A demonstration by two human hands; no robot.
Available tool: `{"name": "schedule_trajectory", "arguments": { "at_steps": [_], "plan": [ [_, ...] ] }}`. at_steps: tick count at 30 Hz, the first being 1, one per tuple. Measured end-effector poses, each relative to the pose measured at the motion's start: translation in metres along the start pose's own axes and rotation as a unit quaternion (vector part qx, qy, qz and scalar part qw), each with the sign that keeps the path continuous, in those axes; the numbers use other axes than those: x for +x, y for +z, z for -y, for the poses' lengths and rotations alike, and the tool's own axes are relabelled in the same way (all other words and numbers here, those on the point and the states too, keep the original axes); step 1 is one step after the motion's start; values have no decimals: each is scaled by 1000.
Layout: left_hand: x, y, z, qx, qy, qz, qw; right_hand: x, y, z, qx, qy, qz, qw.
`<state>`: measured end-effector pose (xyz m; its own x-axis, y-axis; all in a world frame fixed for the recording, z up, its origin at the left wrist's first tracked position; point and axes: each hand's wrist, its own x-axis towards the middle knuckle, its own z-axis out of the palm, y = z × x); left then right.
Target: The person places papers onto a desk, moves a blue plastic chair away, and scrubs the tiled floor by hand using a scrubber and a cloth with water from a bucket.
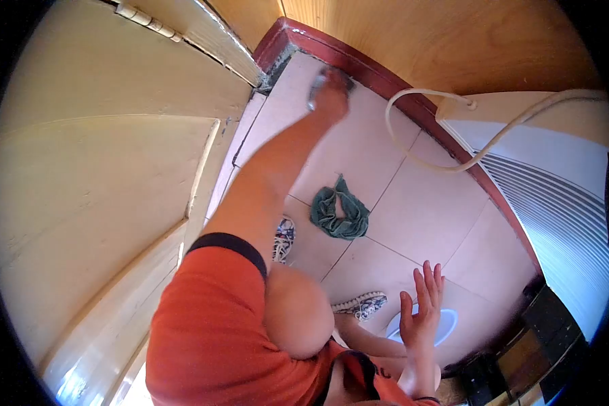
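My left hand point(331, 95) reaches far forward to the tiled floor, beside the dark red skirting. Its fingers are closed and blurred over a greyish thing point(314, 89) pressed on the tile; its kind cannot be made out. Over the floor at the lower right, my right hand point(423, 314) is raised with its fingers stretched out and holds nothing. A crumpled dark green cloth point(340, 211) lies on the tiles between the two hands, touched by neither. Partly hidden behind my right hand is a pale blue-white basin point(446, 326).
A cream door point(101, 176) stands along the left. Red skirting point(372, 76) runs below a wooden panel point(440, 40). At the right is a white ribbed appliance point(541, 176) with a looping pale hose point(392, 122). My patterned shoes point(369, 306) rest on the floor tiles.
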<state>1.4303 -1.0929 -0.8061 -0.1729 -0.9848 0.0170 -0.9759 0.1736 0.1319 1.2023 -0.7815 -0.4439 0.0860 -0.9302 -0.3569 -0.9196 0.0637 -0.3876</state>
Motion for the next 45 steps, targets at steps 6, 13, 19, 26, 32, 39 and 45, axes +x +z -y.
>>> {"name": "schedule_trajectory", "arguments": {
  "at_steps": [6, 13, 19, 26, 32, 39, 45],
  "plan": [
    [0, -67, 67, -197, -134, 129, 963, 4, -3, 1, -13, 0, -3, 1000],
    [-23, -4, -40, -214, -40, -72, 973, 10, 3, 13, -18, -2, 13, 1000],
    [-27, -25, -26, -229, 87, 20, 969, 16, 6, 14, -25, -31, 33, 999],
    [-19, -46, 99, -50, -61, 37, 996, 3, 9, 13, 8, -5, 33, 999],
    [-70, -38, 103, 13, 60, 27, 998, -1, -2, 16, -27, -2, 10, 1000],
    [-48, -40, 119, -36, 60, 66, 995, -5, 0, 18, -23, -3, 41, 999],
    [-35, -36, 119, -16, 39, 86, 995, -6, -4, 18, -18, -3, 1, 1000]
  ]
}}
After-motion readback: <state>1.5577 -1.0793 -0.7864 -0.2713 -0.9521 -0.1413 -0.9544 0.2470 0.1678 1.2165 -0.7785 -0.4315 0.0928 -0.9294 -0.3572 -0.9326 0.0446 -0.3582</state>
